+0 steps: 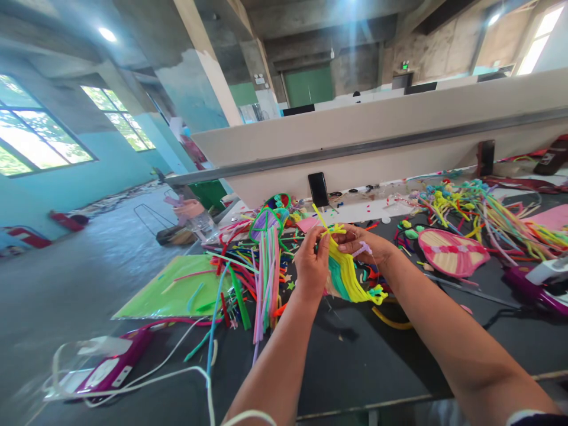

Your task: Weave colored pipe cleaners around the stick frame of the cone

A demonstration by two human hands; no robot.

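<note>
Yellow-and-teal fuzzy-stem piece is mid-table, up between both hands: side-by-side rows, bright yellow on the R edge, teal next to it, a paler strip further L. Top = yellow knot w/ loose ends, one sticking up to the L; bottom R corner = curled yellow/green ends. L hand pinches the top, thumb vs. fingers; R hand grasps the yellow knot from the other side w/ fingertips.

Hard to see: exact fingertip contact at the knot, small + partly covered. L hand hides the piece's L edge. Lilac fuzzy bit shows at R fingers, can't tell if held. Dark bottle at far R is cut off by the frame.

Surface: black tabletop, cluttered. Pastel stem bundle L of the hands, green packet further L, purple power strip w/ white cable near the L corner. Pink-edged panel R of the hands. Phone leans on a pale partition at the back.

Room: bare concrete ceiling, turquoise walls, windows on L, ceiling lights on.
</note>
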